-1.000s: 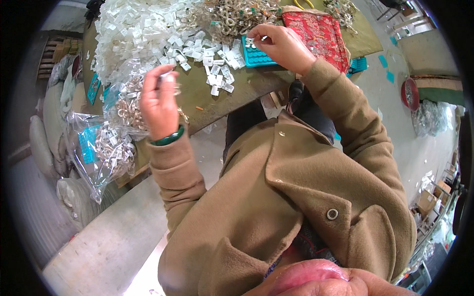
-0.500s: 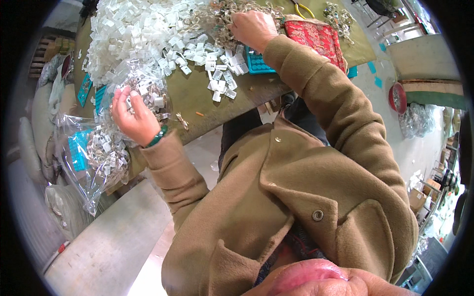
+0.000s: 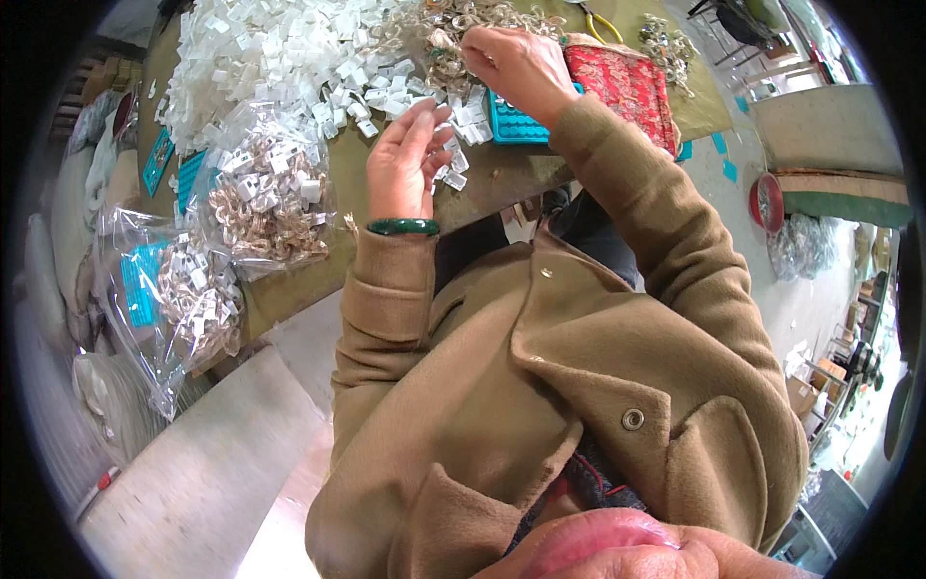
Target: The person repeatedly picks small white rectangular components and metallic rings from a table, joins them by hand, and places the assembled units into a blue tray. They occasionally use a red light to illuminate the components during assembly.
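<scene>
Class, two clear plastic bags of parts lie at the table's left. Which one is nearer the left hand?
The upper bag, lying on the tabletop beside the left hand; the other bag hangs lower, off the table's edge.

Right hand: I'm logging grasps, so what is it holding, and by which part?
The right hand pinches a small pale piece over the metal rings; too small to tell which part.

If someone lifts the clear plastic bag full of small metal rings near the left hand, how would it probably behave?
The clear plastic bag looks thin and crinkled, so it would probably sag and change shape when lifted. It is packed with metal rings, so it is likely heavy for its size. Its mouth seems open toward the left hand, so pieces might spill.
</scene>
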`<act>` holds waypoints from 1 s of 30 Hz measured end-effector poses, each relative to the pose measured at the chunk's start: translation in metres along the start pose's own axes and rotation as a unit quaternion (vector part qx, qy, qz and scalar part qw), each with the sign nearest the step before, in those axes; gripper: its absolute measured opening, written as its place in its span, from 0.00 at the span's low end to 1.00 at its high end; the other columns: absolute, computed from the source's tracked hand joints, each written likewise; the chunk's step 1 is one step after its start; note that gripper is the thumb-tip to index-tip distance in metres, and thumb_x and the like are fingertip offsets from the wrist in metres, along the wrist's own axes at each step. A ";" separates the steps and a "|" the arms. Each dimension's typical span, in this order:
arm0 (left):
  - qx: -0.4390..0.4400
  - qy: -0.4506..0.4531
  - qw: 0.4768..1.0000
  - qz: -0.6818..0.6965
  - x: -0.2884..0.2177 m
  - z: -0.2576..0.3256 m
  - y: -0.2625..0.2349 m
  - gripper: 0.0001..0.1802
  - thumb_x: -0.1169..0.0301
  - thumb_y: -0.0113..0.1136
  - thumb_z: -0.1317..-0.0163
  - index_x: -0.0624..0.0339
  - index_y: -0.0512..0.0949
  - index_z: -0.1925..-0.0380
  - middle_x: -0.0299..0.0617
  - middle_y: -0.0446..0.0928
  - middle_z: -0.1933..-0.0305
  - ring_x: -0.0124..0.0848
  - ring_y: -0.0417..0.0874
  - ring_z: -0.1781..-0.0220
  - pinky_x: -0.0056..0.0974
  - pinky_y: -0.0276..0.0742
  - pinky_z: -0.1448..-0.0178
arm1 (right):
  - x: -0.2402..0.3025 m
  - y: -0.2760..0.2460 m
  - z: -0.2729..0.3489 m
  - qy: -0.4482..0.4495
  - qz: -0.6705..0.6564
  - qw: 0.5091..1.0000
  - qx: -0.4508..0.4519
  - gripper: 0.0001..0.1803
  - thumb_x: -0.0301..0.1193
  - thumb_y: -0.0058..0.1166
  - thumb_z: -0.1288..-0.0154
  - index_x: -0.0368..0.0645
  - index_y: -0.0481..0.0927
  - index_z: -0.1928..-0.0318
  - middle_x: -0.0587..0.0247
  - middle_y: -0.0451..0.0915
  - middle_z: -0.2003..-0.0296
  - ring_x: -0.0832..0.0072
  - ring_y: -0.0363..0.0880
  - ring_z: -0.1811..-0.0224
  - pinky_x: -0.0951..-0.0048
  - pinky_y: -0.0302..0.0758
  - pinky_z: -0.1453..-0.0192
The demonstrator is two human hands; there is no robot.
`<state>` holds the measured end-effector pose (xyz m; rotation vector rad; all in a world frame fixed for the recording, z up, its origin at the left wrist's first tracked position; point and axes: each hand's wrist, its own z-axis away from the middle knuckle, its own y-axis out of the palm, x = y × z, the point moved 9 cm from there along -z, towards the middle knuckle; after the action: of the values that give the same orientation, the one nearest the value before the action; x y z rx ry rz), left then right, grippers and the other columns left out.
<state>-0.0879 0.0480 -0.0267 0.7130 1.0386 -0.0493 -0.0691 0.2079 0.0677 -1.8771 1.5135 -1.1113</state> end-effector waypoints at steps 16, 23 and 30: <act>0.031 0.016 0.998 0.058 0.010 0.009 0.015 0.08 0.76 0.59 0.37 0.64 0.79 0.58 0.49 0.84 0.60 0.12 0.71 0.79 0.17 0.62 0.81 | -0.004 0.006 0.068 0.257 -0.421 0.866 0.087 0.15 0.38 0.48 0.26 0.43 0.81 0.51 0.67 0.82 0.66 0.85 0.76 0.70 0.81 0.75 0.65; 0.145 -0.077 0.986 0.023 0.027 0.026 0.040 0.11 0.77 0.53 0.33 0.65 0.78 0.52 0.43 0.82 0.60 0.12 0.72 0.76 0.18 0.64 0.79 | 0.003 0.020 0.085 0.247 -0.614 0.736 0.143 0.17 0.34 0.51 0.27 0.38 0.79 0.46 0.65 0.82 0.57 0.82 0.79 0.58 0.78 0.77 0.51; 0.096 -0.089 0.991 0.038 0.032 0.028 0.042 0.08 0.74 0.58 0.35 0.61 0.79 0.57 0.31 0.76 0.71 0.14 0.65 0.80 0.20 0.55 0.81 | -0.007 0.003 0.096 0.221 -0.538 0.809 0.087 0.13 0.28 0.56 0.31 0.38 0.82 0.49 0.69 0.82 0.58 0.82 0.79 0.56 0.79 0.77 0.49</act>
<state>-0.0342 0.0746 -0.0221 0.9054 0.8412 -0.1452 0.0077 0.2023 0.0102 -2.4684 0.3191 -2.1880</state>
